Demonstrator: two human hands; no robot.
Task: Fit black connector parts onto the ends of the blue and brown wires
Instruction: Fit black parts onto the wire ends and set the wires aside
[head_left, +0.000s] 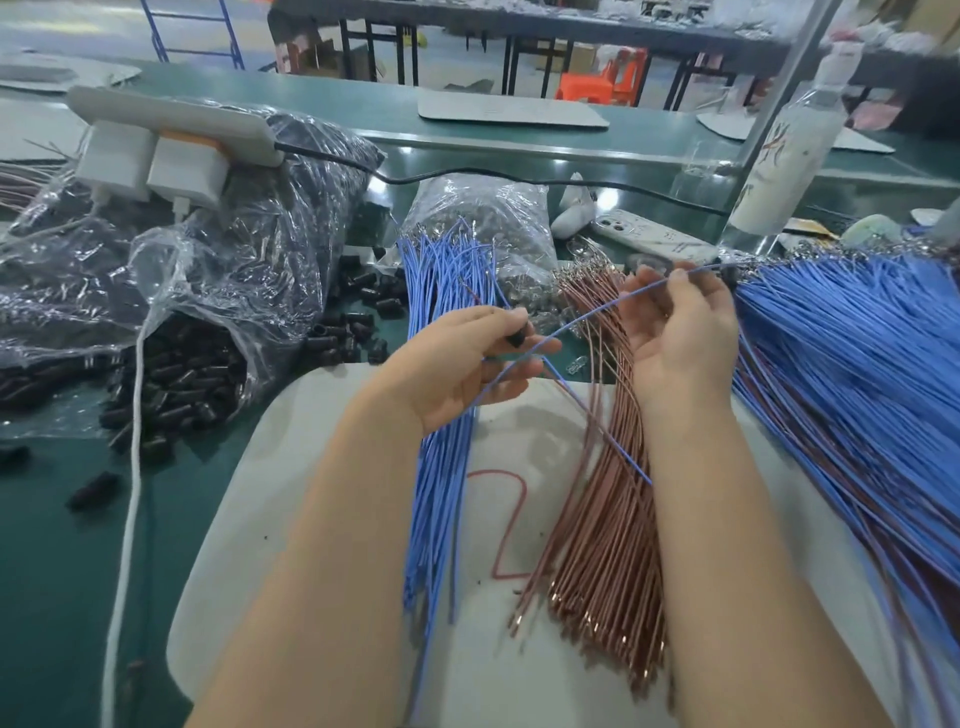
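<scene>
My left hand (467, 364) pinches a small black connector part (517, 336) between thumb and fingers. My right hand (680, 332) pinches a single blue wire (587, 312) near its far end, where a black connector (730, 271) sits on the wire. That wire arcs down to the left across my left hand's fingers. A bundle of blue wires (441, 415) lies under my left hand. A bundle of brown wires (608, 493) lies below my right hand. Loose black connector parts (176, 384) spill from an open plastic bag on the left.
A big fan of blue and brown wires (857, 389) lies at the right. A bag of metal terminals (483, 218), a phone (654, 236), a white bottle (789, 150), a power strip (171, 124) with a white cable (130, 493), and a red wire (509, 519) lie on the grey mat (311, 493).
</scene>
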